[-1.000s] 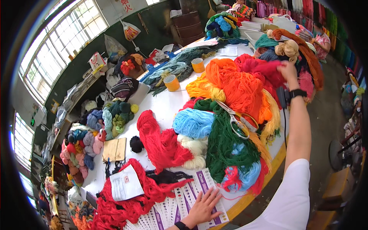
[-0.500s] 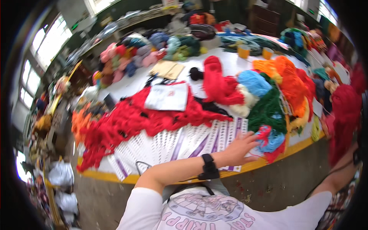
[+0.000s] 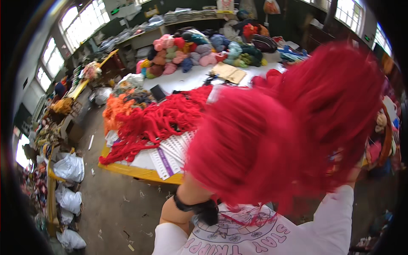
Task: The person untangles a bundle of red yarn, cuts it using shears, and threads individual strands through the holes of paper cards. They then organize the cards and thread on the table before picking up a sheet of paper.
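A large crimson yarn bundle (image 3: 246, 144), smeared by motion, is held up in front of my chest and covers much of the table. At its lower left edge, my left hand (image 3: 195, 187) goes into the strands, with a black band on the wrist. My left fingers are covered by the yarn. On the other side my right arm reaches up behind the bundle, and the right hand is hidden in it. Beyond the bundle, loose red yarn (image 3: 170, 112) is spread over the table. Purple and white cards with rows of holes (image 3: 161, 161) lie under its near edge.
The white table has a yellow edge (image 3: 140, 172). Orange yarn (image 3: 117, 110) lies at its left end, near a dark flat object (image 3: 158, 92). Farther back are a tan notebook (image 3: 229, 72) and a pile of coloured skeins (image 3: 182, 51). White sacks (image 3: 69, 166) stand at left.
The crimson bundle has come from the far right to in front of me. My left hand has left the cards and green and blue yarn and moved into the bundle. The view has swung right.
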Available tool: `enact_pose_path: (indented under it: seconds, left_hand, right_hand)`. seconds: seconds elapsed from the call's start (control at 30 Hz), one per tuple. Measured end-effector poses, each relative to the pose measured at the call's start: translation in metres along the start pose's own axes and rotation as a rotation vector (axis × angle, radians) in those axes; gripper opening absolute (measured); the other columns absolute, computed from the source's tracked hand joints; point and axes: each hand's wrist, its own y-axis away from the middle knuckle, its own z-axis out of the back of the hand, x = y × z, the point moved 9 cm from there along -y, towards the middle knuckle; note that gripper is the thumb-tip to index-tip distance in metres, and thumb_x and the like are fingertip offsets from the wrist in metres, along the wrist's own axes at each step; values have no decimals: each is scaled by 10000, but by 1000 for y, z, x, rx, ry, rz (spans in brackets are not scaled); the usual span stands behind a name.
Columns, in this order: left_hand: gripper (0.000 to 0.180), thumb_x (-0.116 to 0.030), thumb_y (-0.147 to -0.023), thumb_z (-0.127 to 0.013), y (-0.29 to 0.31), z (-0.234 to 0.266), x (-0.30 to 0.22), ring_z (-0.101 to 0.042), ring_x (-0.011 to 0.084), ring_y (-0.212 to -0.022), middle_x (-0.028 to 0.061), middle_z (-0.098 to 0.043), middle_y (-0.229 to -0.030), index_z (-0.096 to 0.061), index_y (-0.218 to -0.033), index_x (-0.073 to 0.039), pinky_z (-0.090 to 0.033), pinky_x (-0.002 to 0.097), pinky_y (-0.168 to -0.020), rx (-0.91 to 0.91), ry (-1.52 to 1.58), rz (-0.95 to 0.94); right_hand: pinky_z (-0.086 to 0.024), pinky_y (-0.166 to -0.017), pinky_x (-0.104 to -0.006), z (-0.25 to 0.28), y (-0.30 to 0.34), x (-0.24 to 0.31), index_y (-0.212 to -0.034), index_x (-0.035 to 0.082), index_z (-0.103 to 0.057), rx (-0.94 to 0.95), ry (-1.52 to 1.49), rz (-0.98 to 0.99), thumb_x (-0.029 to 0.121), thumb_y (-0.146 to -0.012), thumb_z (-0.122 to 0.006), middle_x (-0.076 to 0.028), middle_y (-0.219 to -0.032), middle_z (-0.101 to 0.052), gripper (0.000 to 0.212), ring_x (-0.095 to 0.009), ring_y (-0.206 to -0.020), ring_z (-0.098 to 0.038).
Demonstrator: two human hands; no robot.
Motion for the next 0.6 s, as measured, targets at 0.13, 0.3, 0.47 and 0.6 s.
enact_pose_path:
  seconds: [0.13, 0.3, 0.47, 0.6]
  left_hand:
    - [648, -264, -805, -634, 22, 127, -18, -405, 308, -1220, 161, -407, -1325, -339, -1321, -6, -344, 419, -1001, -460, -45, 81]
    - [563, -305, -933, -412, 39, 121, 17, -395, 279, -1230, 158, -344, -1366, -239, -1359, 20, -300, 399, -1038, -502, 1414, 443]
    - [699, -285, -861, -529, 58, 132, -17, -423, 274, -1204, 185, -313, -1381, -195, -1366, 65, -329, 379, -1007, -495, 802, 337]
    - [686, -212, -802, -609, 133, 153, 19, -411, 254, -1211, 170, -354, -1354, -273, -1352, 23, -349, 354, -985, -480, 503, 647]
  right_hand:
    - [-431, -638, -221, -2, -70, -80, -1078, 15, -564, 238, 542, -520, 26, -715, -577, -87, -1053, -531, 364, -91, -657, -499]
    - [-482, -830, -364, -126, -107, -37, -1028, 91, -637, -78, 528, 404, 50, -614, -649, -138, -1115, -539, 416, -273, -985, -563]
    - [-424, -867, -394, -175, -123, -67, -1184, 87, -515, -47, 431, 325, -9, -502, -686, -128, -1212, -441, 710, -307, -1102, -448]
    - [-413, -863, -372, -181, -114, -81, -1162, 85, -529, -28, 61, 286, -108, -509, -615, -118, -1061, -451, 687, -295, -1026, -471]
